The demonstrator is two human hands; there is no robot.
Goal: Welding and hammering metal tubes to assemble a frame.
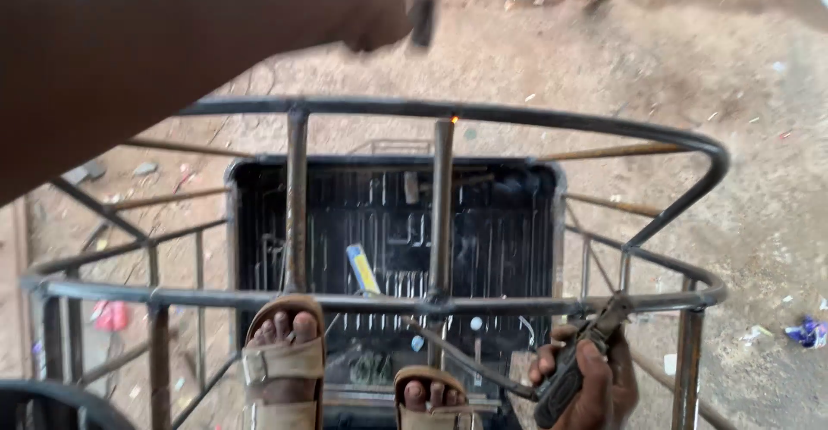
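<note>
The metal frame [448, 115] is steadied underfoot by both sandals [283, 357], freeing the hands. An electrode holder [573, 365] is gripped by the right hand [595, 378] at the lower rail. The left hand [379, 16] is raised, blurred, closed around a dark object [421, 20], apparently a hammer, above the glowing joint.

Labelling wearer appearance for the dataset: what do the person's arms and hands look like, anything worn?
Both bare. The left forearm, blurred and close to the camera, shows no sleeve; left hand has no visible glove. The right hand is also ungloved, with no ring, watch or sleeve in view. Tan strap sandals on the feet.
</note>
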